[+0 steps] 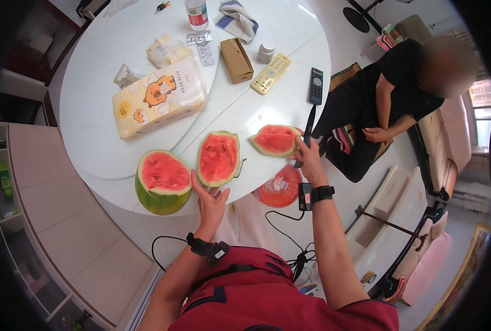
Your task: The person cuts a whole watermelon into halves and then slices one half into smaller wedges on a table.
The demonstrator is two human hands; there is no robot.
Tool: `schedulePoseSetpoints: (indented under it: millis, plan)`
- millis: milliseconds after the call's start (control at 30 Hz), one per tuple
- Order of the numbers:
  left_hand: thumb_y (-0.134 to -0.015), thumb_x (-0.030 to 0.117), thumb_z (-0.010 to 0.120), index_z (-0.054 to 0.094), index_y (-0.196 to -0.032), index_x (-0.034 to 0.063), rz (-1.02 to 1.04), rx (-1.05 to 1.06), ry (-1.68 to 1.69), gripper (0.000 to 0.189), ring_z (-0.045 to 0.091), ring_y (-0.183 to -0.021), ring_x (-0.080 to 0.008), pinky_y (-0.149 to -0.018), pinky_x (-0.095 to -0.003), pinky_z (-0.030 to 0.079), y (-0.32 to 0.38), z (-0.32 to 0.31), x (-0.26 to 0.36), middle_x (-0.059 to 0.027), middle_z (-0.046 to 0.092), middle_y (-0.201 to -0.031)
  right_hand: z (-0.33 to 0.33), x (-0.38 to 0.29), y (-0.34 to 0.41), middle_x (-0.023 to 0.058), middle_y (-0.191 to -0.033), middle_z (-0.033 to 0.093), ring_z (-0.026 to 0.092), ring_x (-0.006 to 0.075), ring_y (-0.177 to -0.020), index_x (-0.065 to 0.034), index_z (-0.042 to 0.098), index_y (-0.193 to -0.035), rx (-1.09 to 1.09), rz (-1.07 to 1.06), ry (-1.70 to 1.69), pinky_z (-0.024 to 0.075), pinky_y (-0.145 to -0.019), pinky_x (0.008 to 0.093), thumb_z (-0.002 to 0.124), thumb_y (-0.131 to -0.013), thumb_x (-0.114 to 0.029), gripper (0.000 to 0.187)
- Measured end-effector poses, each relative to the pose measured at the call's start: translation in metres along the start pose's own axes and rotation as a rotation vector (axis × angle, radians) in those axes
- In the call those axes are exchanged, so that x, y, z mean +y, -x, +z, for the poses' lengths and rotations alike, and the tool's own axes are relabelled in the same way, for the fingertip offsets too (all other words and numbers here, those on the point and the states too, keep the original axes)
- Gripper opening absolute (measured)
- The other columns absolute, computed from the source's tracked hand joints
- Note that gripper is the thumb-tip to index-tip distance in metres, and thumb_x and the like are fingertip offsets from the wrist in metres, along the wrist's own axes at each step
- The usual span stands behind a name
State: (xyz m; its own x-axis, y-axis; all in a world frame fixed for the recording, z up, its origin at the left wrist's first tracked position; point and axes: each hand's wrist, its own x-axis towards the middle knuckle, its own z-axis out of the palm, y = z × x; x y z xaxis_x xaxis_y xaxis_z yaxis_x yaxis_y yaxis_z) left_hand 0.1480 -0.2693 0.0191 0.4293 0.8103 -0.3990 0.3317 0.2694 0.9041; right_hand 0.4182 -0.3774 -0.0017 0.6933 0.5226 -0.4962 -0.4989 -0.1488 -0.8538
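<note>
A large piece of watermelon (162,182), cut face up, rests on the white round table (117,190) at the left. Beside its right edge is my left hand (210,202), fingers spread and holding nothing. A second watermelon piece (218,159) lies just beyond that hand, with a thin curled stem (241,167) next to it. My right hand (308,159) grips a dark-handled knife (310,122), its blade pointing away from me. The fingers of the same hand are at the right end of a third watermelon piece (275,140); whether they also hold it is unclear.
A tissue pack (160,97), a cardboard box (236,61), a white bottle (266,52), two remotes (271,73) and a cloth (237,20) stand or lie farther back. A red basket (280,188) is below the table edge. Another person (365,103) sits at the right. Cables (301,258) hang near me.
</note>
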Motion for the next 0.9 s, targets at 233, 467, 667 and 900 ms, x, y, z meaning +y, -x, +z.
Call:
schedulePoseSetpoints:
  millis: [233,467,667,900]
  plan:
    - [-0.081,0.005,0.068,0.029,-0.141,0.0063,0.103,-0.227,-0.202,0.071,0.065,-0.064,-0.0189,-0.058,-0.0272,0.052,0.022,0.005,0.007,-0.0119,0.067,-0.089,-0.004,0.001,-0.001,-0.0061,-0.061,0.039,0.034,0.0028,-0.047,-0.0019,0.051,-0.13,0.055,-0.057,0.039,0.0502,-0.05,0.022,0.056,-0.095,-0.017,0.039]
    - [-0.079,0.007,0.07,0.029,-0.139,-0.0033,0.386,-0.312,-0.342,0.073,0.058,-0.101,-0.0275,-0.08,-0.0341,0.052,-0.011,0.076,0.007,-0.0194,0.052,-0.118,-0.028,0.028,0.012,0.0149,-0.089,0.064,0.064,0.0251,-0.077,0.0025,0.053,-0.119,0.303,-0.37,0.68,0.0518,-0.066,0.0365,0.057,-0.091,-0.013,0.032]
    - [-0.075,0.005,0.073,0.009,-0.143,-0.0066,0.303,-0.167,-0.291,0.095,0.049,-0.115,-0.0339,-0.091,-0.0375,0.048,-0.035,0.125,-0.016,-0.0258,0.039,-0.132,0.005,0.028,0.068,0.0231,-0.09,0.063,0.061,0.0412,-0.081,-0.0001,0.054,-0.105,0.262,-0.468,0.961,0.0479,-0.068,0.0466,0.055,-0.09,-0.012,0.019]
    - [-0.067,-0.002,0.078,0.002,-0.146,0.0009,0.177,-0.174,0.007,0.11,0.055,-0.113,-0.0319,-0.091,-0.0358,0.05,-0.073,0.145,-0.005,-0.025,0.037,-0.136,0.021,0.03,0.067,0.0251,-0.078,0.063,0.062,0.0459,-0.07,-0.0025,0.048,-0.093,0.226,-0.302,1.168,0.0459,-0.06,0.0561,0.047,-0.094,-0.023,0.021]
